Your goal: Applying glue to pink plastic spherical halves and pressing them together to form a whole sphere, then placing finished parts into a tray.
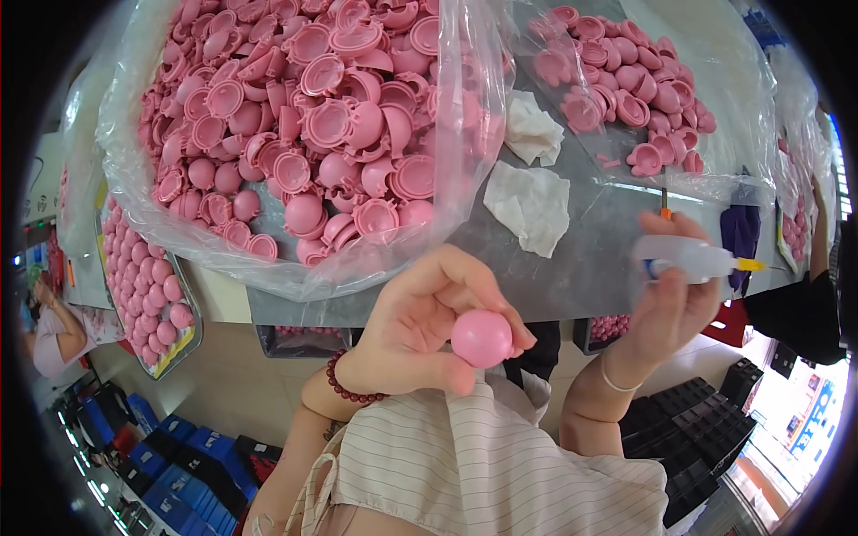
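Note:
Between the thumb and fingers of my left hand (420, 326) sits a smooth pink ball (483, 339), held in front of the table's near edge. My right hand (666, 308) grips a translucent white squeeze bottle (684, 259) tipped on its side. Its yellow nozzle with a thin needle (752, 265) points right, away from the ball. Beyond my left hand, a clear plastic bag (460, 161) spreads open with a heap of pink half-shells (326, 125) in it. The far side of the ball is hidden by my fingers.
More pink half-shells (635, 80) lie on plastic sheeting at the far right. Two crumpled white cloths (529, 205) rest on the grey table (474, 259). At the left stands a tray of pink balls (143, 286). An orange-handled tool (666, 213) lies beyond my right hand.

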The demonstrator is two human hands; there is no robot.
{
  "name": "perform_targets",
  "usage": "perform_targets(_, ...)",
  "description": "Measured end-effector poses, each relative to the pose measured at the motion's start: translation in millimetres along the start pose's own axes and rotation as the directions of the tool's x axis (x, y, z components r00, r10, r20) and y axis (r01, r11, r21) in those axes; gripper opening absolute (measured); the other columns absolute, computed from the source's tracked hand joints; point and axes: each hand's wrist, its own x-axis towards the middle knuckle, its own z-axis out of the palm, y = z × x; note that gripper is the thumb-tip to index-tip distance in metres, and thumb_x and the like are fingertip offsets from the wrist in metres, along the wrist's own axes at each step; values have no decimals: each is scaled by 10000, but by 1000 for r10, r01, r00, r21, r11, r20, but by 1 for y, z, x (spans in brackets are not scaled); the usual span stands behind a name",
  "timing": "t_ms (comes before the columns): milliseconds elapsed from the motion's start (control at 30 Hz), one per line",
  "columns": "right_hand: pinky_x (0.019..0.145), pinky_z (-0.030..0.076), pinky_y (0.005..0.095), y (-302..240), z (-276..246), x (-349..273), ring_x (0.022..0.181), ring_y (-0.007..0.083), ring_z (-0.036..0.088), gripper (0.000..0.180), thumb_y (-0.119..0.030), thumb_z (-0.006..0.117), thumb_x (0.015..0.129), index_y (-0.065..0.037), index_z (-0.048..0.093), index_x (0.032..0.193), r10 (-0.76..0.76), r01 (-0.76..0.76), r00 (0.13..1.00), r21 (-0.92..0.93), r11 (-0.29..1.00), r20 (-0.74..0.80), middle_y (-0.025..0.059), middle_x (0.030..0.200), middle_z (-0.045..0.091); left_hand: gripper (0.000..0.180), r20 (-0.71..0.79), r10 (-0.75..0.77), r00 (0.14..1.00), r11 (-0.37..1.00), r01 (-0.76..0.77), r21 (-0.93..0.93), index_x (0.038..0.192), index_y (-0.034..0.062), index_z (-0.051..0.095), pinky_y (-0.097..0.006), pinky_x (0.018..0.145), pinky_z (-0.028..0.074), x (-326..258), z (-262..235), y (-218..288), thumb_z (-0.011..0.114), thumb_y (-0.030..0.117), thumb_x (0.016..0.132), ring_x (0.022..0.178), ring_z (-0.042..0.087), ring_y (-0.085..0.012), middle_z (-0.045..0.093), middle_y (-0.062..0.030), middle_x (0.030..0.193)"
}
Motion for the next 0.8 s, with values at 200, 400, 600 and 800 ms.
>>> perform_targets(200,733,404,263,8,17,-15,802,189,550,370,-171,538,779,85,455,1032,132,-134,979,6,991,157,173,889,575,330,457,317,831,881,-436,182,779,2,454,-312,553,477,-20,-42,35,659,251,704,666,580,-263,573,-189,755)
perform_targets(400,681,400,219,14,1,-19,732,155,539,373,-196,548,766,94,487,992,115,-123,986,58,991,124,169,805,584,232,6,921,389,-176,404,898,957,-25,526,-328,761,425,-82,-86,121,536,139,794,801,552,-213,576,-102,874)
perform_targets(600,767,412,279,15,1,-18,811,203,561,353,-160,486,802,108,451,1029,64,-84,973,80,993,222,180,922,556,291,-16,849,529,-393,651,649,1026,-20,531,-336,835,389,-131,-150,157,517,172,808,949,526,-266,560,-154,1011)
perform_targets(800,683,406,243,11,9,-18,724,187,550,382,-200,542,755,107,489,976,116,-124,987,73,990,108,173,780,578,263,95,796,597,-345,320,882,978,22,562,-348,877,342,-68,-92,122,556,171,762,1013,472,-241,540,-103,1045)
